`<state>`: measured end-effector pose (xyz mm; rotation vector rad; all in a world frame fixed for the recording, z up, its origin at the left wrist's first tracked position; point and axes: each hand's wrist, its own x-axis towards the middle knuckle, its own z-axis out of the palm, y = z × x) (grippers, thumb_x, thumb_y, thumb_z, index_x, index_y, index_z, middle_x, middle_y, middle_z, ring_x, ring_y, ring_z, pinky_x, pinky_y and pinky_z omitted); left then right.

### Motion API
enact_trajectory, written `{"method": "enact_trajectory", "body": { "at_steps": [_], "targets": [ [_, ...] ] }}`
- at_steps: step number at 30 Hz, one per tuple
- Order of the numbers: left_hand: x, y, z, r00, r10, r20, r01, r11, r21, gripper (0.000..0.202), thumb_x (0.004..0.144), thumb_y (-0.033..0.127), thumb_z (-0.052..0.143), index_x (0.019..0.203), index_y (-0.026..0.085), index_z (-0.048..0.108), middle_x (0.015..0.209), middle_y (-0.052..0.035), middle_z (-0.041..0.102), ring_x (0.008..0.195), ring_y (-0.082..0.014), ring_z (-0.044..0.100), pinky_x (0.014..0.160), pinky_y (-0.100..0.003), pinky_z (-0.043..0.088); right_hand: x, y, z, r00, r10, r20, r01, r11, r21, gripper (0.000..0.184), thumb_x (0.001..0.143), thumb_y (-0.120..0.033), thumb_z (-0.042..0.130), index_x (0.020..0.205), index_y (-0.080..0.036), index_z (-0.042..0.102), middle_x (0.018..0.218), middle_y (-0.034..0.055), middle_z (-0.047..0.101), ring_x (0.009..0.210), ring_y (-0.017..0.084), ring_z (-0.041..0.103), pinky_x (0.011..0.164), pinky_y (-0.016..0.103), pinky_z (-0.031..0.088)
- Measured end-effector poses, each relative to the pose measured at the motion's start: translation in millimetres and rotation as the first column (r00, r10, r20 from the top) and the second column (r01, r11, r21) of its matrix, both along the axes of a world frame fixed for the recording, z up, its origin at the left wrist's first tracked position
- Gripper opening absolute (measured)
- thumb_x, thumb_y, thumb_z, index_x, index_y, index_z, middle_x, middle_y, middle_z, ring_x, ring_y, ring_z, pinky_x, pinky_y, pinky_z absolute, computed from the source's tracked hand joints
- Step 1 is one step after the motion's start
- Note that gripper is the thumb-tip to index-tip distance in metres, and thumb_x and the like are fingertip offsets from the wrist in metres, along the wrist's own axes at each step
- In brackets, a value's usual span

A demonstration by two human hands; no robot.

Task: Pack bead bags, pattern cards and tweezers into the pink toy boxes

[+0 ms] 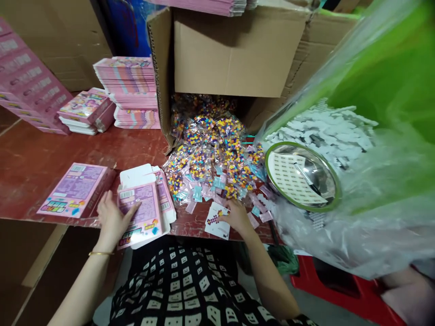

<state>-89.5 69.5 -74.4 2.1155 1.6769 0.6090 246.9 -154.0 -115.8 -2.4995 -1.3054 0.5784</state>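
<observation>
Both hands at table edge: left hand (110, 217) on pink box (141, 217).

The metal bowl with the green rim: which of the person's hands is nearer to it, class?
Right. The right hand rests on a white card just left of the metal bowl, beside the bead packets. The left hand lies on a pink box, far across the table.

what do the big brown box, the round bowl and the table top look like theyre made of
Big brown box: corrugated cardboard, matte; fluted edge shows. Round bowl: likely polished metal with a mirror-like inside and green rim. Table top: reddish, slightly glossy, perhaps painted or laminated wood; hard to tell.
</observation>
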Motion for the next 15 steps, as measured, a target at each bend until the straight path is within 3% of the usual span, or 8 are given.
{"method": "enact_trajectory", "body": {
  "at_steps": [2,6,9,15],
  "targets": [
    [8.3,-4.4,8.6,0.994,-0.051,-0.097,0.059,0.995,0.08,0.1,0.074,0.063,0.065,0.145,0.002,0.032,0.153,-0.0313,0.024,0.144,-0.0447,0.016,0.116,-0.063,0.013,4.2,5.3,2.8,0.998,0.002,-0.055,-0.002,1.0,-0.004,0.022,0.064,-0.022,0.081,0.069,-0.018,0.059,0.079,0.005,0.066,0.083,0.023,0.061,0.075,0.032,0.045],
    [24.0,-13.4,20.3,0.977,-0.18,-0.115,0.187,0.981,0.054,0.08,0.083,0.063,0.055,0.142,0.011,0.041,0.154,-0.0254,0.025,0.144,-0.0429,0.02,0.114,-0.066,0.01,12.0,5.7,8.9,0.992,-0.012,-0.127,0.023,0.996,0.082,0.023,0.072,-0.02,0.074,0.06,-0.019,0.055,0.066,0.0001,0.061,0.065,0.016,0.056,0.062,0.026,0.037],
    [26.3,-15.3,10.3,0.967,-0.223,-0.119,0.227,0.974,0.02,0.072,0.085,0.062,0.052,0.137,0.013,0.047,0.151,-0.0237,0.03,0.142,-0.0401,0.027,0.115,-0.062,0.017,15.0,0.3,10.8,0.98,0.008,-0.199,0.028,0.984,0.176,0.017,0.078,-0.024,0.068,0.065,-0.019,0.058,0.067,0.0004,0.063,0.063,0.014,0.055,0.061,0.025,0.037],
    [14.1,-12.4,-12.5,0.963,-0.226,-0.145,0.227,0.974,-0.006,0.07,0.083,0.065,0.049,0.132,0.015,0.054,0.151,-0.0214,0.03,0.14,-0.0395,0.031,0.113,-0.059,0.023,24.2,-6.8,3.6,0.913,0.009,-0.408,0.096,0.967,0.236,0.015,0.083,-0.028,0.057,0.074,-0.018,0.062,0.07,0.0029,0.069,0.066,0.017,0.062,0.06,0.026,0.044]
  ]
}}
